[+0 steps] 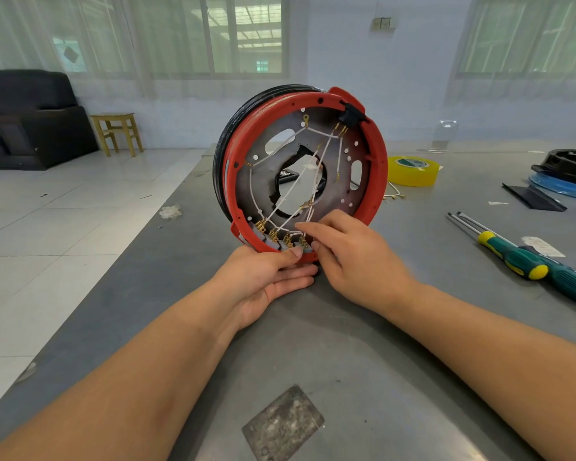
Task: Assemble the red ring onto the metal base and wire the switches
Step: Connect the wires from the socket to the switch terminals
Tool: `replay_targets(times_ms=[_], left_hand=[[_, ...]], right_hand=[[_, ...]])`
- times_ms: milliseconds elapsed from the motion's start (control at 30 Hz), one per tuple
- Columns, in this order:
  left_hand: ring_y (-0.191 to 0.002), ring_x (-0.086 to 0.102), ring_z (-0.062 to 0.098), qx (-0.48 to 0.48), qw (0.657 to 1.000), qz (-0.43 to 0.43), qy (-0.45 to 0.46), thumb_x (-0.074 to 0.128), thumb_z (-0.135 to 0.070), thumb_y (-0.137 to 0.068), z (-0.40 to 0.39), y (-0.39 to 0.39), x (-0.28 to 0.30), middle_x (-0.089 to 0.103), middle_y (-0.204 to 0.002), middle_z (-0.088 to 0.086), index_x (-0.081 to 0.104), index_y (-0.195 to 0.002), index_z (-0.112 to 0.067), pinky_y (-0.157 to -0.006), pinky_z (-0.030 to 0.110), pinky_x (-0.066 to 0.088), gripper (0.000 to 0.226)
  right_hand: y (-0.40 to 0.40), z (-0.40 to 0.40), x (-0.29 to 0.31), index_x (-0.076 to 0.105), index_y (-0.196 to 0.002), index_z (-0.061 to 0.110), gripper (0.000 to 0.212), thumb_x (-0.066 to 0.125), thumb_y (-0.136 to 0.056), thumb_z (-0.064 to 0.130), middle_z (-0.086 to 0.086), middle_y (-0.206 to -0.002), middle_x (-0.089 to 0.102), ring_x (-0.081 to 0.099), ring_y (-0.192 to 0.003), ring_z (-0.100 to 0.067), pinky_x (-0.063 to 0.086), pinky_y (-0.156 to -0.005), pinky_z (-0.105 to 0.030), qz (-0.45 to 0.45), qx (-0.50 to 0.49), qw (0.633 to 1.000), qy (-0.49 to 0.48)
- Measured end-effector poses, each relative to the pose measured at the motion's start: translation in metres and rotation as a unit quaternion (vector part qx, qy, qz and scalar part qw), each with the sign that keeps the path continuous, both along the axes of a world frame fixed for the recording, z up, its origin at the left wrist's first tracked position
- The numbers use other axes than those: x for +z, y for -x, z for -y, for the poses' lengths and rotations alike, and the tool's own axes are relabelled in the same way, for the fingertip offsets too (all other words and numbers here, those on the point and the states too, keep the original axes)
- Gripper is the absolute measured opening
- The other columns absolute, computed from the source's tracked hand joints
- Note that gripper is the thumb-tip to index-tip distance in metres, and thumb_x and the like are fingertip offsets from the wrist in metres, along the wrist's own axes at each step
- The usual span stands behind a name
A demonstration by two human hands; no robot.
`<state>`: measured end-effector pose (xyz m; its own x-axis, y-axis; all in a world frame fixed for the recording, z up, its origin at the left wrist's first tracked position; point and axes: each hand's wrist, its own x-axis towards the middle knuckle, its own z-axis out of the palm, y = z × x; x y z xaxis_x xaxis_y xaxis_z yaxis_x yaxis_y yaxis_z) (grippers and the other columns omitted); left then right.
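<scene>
Red ring (378,168) gripped by left hand (266,277); right hand (350,257) seemingly pinches wires (291,191); screwdrivers (519,257) nearby.

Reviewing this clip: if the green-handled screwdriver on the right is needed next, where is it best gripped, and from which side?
Grip the green-and-yellow handle of the screwdriver, coming from above with the right hand. It lies flat on the table, its thin shaft pointing away to the left, and the thick handle is nearer.

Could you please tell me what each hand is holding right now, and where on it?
The left hand grips the red ring at its bottom rim. The right hand pinches a connector at the rightmost switch.
</scene>
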<state>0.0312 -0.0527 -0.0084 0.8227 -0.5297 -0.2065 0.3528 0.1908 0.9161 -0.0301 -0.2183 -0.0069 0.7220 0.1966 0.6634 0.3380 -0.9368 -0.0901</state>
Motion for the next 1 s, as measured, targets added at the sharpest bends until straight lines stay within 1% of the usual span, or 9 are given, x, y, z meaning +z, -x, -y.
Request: replay_targets(times_ms=[100,200,367,567,700,800,867,933,1000], left_hand=[[-0.095,0.079,0.035,0.000,1.000,0.001,0.001,0.064,0.002,-0.099,0.000,0.000,-0.001,0.079,-0.106,0.022,0.068,-0.118,0.005,-0.074,0.040,0.067,0.020],[-0.095,0.079,0.037,0.004,1.000,0.000,0.004,0.065,0.004,-0.099,0.000,-0.001,-0.002,0.078,-0.105,0.023,0.068,-0.117,0.007,-0.075,0.042,0.067,0.020],[-0.095,0.078,0.038,0.005,1.000,0.006,0.008,0.065,0.004,-0.099,0.000,0.000,-0.003,0.078,-0.105,0.024,0.069,-0.117,0.006,-0.076,0.044,0.067,0.019],[-0.095,0.078,0.040,0.009,1.000,0.008,0.015,0.063,0.005,-0.099,-0.002,0.000,-0.004,0.078,-0.104,0.025,0.069,-0.116,0.007,-0.079,0.047,0.066,0.018],[-0.096,0.078,0.039,0.007,1.000,0.009,0.016,0.064,0.004,-0.099,-0.001,0.000,-0.003,0.078,-0.105,0.024,0.069,-0.118,0.005,-0.078,0.046,0.066,0.020],[-0.096,0.078,0.037,0.004,1.000,0.000,0.023,0.065,0.002,-0.100,-0.001,-0.001,-0.003,0.078,-0.105,0.025,0.069,-0.118,0.005,-0.076,0.044,0.067,0.019],[-0.096,0.079,0.036,0.006,1.000,-0.008,0.027,0.065,0.000,-0.100,-0.002,-0.002,-0.003,0.078,-0.105,0.025,0.069,-0.117,0.007,-0.075,0.043,0.067,0.019],[-0.097,0.078,0.036,0.004,0.999,-0.016,0.032,0.066,-0.003,-0.100,-0.002,-0.003,-0.002,0.077,-0.107,0.026,0.070,-0.118,0.007,-0.078,0.044,0.066,0.021],[-0.099,0.078,0.036,-0.002,0.999,-0.025,0.034,0.067,-0.005,-0.100,-0.003,-0.005,-0.001,0.077,-0.108,0.026,0.070,-0.118,0.007,-0.081,0.046,0.066,0.022]], right_hand=[[0.001,-0.003,-0.001,0.069,-0.129,0.010,0.035,0.059,-0.096,0.004,-0.008,-0.108,0.064,0.064,-0.097,-0.026,0.056,-0.083,-0.040,-0.019,0.002,1.000,-0.006],[0.001,-0.005,0.000,0.072,-0.125,0.010,0.034,0.059,-0.095,0.003,-0.006,-0.108,0.066,0.063,-0.100,-0.023,0.056,-0.086,-0.039,-0.017,0.002,0.999,-0.034],[0.000,-0.007,0.003,0.075,-0.120,0.008,0.034,0.059,-0.091,-0.002,-0.007,-0.106,0.069,0.065,-0.101,-0.025,0.056,-0.088,-0.040,-0.013,0.009,0.999,-0.047],[-0.003,-0.008,0.002,0.074,-0.120,0.008,0.037,0.058,-0.090,-0.003,-0.005,-0.105,0.069,0.065,-0.100,-0.022,0.056,-0.087,-0.040,-0.024,0.009,0.999,-0.047],[-0.001,-0.006,-0.001,0.072,-0.125,0.009,0.038,0.058,-0.092,-0.002,-0.005,-0.108,0.068,0.064,-0.102,-0.023,0.055,-0.089,-0.039,-0.027,0.007,0.999,-0.046],[0.000,-0.005,-0.007,0.068,-0.132,0.010,0.037,0.058,-0.097,0.005,-0.005,-0.112,0.065,0.061,-0.104,-0.023,0.053,-0.090,-0.038,-0.026,0.013,0.999,-0.034],[0.000,-0.002,-0.009,0.064,-0.135,0.014,0.039,0.059,-0.097,0.011,-0.002,-0.115,0.062,0.058,-0.106,-0.020,0.049,-0.091,-0.039,-0.028,-0.001,0.999,-0.023],[0.001,0.001,-0.009,0.060,-0.133,0.021,0.041,0.061,-0.092,0.021,0.005,-0.115,0.059,0.054,-0.108,-0.016,0.041,-0.095,-0.034,-0.025,-0.030,0.999,-0.009],[0.002,0.003,-0.009,0.058,-0.126,0.026,0.039,0.062,-0.088,0.033,0.010,-0.112,0.058,0.054,-0.108,-0.013,0.034,-0.100,-0.032,-0.023,-0.054,0.998,0.017]])
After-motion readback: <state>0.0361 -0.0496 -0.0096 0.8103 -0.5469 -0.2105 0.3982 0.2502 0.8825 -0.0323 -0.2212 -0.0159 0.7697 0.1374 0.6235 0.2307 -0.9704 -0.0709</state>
